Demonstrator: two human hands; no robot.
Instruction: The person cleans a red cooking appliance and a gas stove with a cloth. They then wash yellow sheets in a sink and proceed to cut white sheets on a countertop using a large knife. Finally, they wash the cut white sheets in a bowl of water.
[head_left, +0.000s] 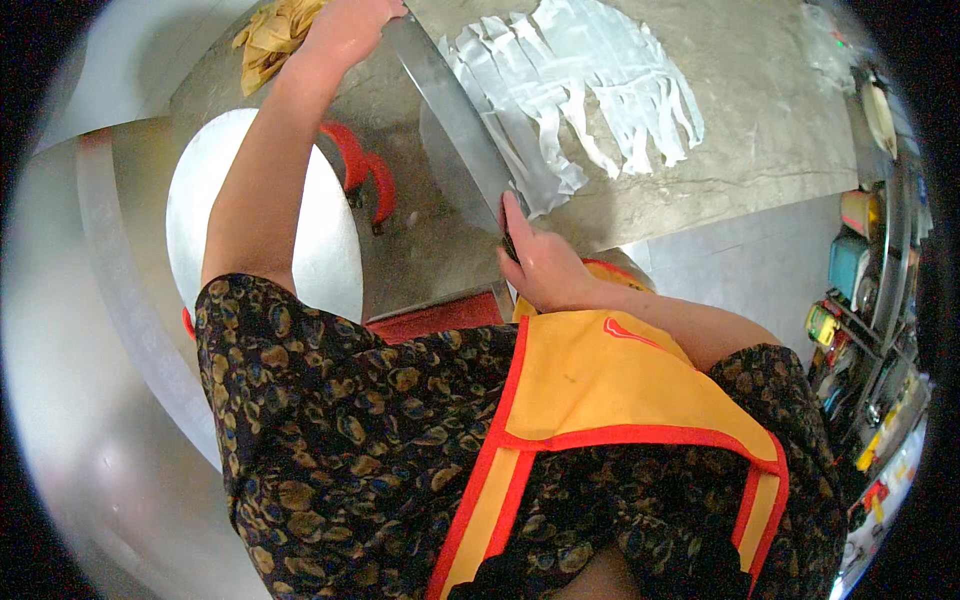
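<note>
My right hand (551, 270) grips the dark handle of a long, wide-bladed knife (457, 112), with one finger laid along the metal. The blade slants up and left to my left hand (356, 26), which touches its far end; the top edge of the picture cuts that hand off, so its grip is hidden. Just right of the blade, a pale translucent sheet (592, 60) cut into strips lies on the worktop (750, 112). Some strips run close along the blade, their ends loose and uneven. Whether the edge touches them cannot be told.
A crumpled tan cloth (274, 41) lies beyond my left forearm. Under that arm is a round white surface (330, 225), with red curved parts (360, 169) beside it. Clear crumpled plastic (825, 49) lies at the far right, above crowded shelves (870, 322) of containers.
</note>
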